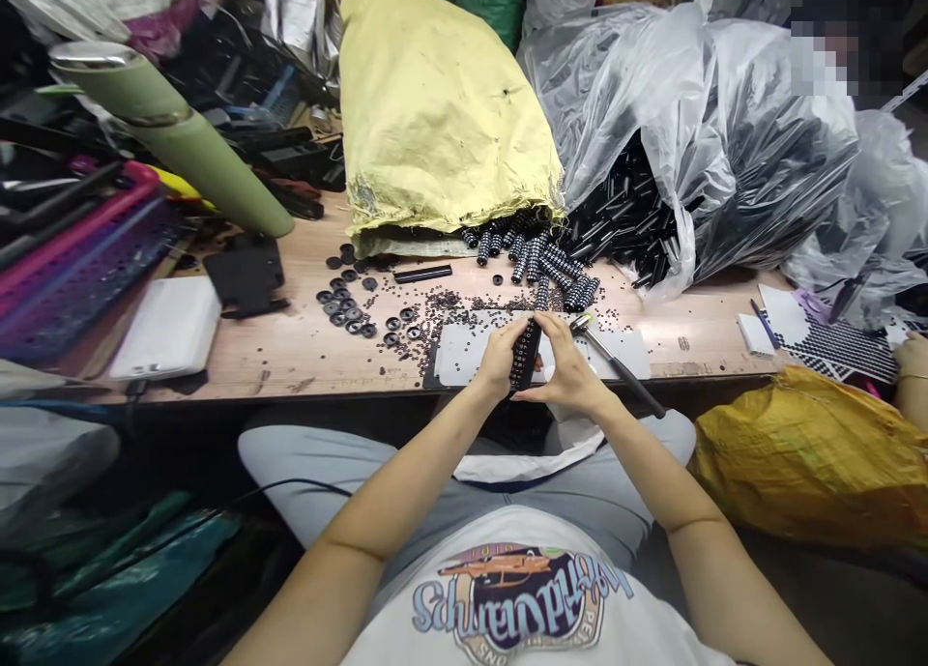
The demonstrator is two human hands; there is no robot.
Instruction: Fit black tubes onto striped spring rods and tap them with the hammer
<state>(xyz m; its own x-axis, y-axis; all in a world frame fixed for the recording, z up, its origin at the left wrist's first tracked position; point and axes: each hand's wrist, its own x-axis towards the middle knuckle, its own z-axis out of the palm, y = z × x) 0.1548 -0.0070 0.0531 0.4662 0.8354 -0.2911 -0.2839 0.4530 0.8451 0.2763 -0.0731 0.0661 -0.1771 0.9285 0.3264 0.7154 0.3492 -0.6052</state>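
Both my hands hold a black cylinder with rows of small white characters [525, 359] upright above the front edge of the table. My left hand [499, 361] is closed round its left side. My right hand [569, 366] grips its top and bottom ends between fingertips and thumb. Behind my hands lies a pile of similar black patterned cylinders [558, 265], at the mouth of a yellow sack [442, 105]. Beside my right hand is a hammer [616, 357], its handle reaching past the table edge. A light grey plate [462, 345] lies under the hands, scattered with tiny dark pieces.
Black round caps [344, 304] and a plain black tube [423, 274] lie left of centre. Clear plastic bags [761, 134] of black tubes stand back right. At left are a green flask [188, 144], a white box [168, 326] and a basket [79, 250]. Another person's hand [912, 355] shows far right.
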